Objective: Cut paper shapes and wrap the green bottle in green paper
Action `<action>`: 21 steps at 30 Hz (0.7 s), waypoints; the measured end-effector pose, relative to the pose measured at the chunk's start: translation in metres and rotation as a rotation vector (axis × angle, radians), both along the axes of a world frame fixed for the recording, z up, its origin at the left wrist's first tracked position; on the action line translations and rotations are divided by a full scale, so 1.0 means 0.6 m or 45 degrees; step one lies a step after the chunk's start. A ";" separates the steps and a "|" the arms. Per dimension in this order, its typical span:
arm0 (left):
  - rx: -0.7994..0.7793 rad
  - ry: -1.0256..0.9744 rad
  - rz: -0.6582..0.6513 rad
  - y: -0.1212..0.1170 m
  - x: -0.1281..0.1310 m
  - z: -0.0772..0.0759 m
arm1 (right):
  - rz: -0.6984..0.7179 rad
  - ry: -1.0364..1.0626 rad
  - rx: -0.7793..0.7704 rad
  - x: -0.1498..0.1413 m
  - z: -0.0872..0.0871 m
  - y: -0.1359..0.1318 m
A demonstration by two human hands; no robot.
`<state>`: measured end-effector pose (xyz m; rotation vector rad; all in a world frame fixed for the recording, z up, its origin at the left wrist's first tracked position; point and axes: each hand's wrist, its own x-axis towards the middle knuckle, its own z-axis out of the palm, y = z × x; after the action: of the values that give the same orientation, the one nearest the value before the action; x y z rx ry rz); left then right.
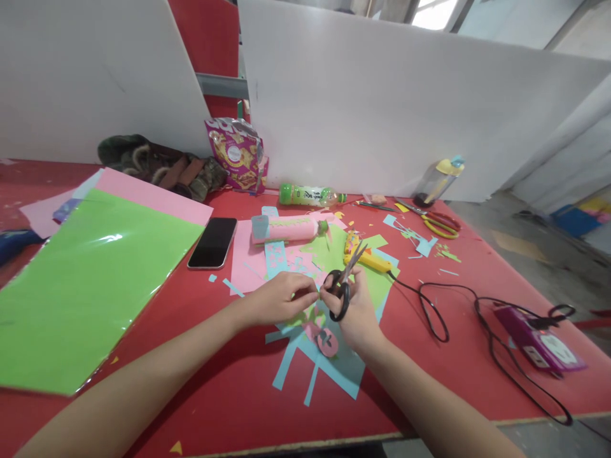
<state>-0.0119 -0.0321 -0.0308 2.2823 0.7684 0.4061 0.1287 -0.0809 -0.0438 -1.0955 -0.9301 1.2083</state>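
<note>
My right hand [357,318] is closed around small scissors [352,266] with black handles, the blades pointing up and away. Its thumb and fingertip come together at the tips of my left hand [289,298], which is pinched shut; whatever sits between those fingertips is too small to make out. Just below both hands lie cut pink and green paper pieces, among them a round pink piece [328,342] with a slit pattern. Blue paper [341,372] with strips spreads beneath. A yellow glue gun [375,259] rests beyond the scissors, its black cord running right.
Behind the hands lie a pink-wrapped bottle [291,230] and a green-labelled bottle [310,195]. A phone [212,243] and green sheets [100,280] are on the left. Larger scissors [436,224], paper scraps and a purple power strip [539,340] occupy the right side of the red table [229,394].
</note>
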 end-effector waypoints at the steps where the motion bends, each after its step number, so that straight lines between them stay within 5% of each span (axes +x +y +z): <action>1: 0.012 -0.004 -0.010 -0.001 0.001 -0.002 | 0.001 0.003 0.001 0.000 0.000 0.000; 13: -0.142 -0.022 0.122 -0.004 0.001 0.006 | 0.029 0.037 -0.028 -0.001 0.000 0.000; 21: -0.134 -0.159 0.295 0.014 -0.021 0.030 | 0.295 0.073 -0.116 -0.004 -0.003 -0.007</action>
<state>-0.0247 -0.0238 -0.0128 2.0563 0.9703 0.5941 0.1263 -0.0851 -0.0455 -1.0390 -0.9857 1.4769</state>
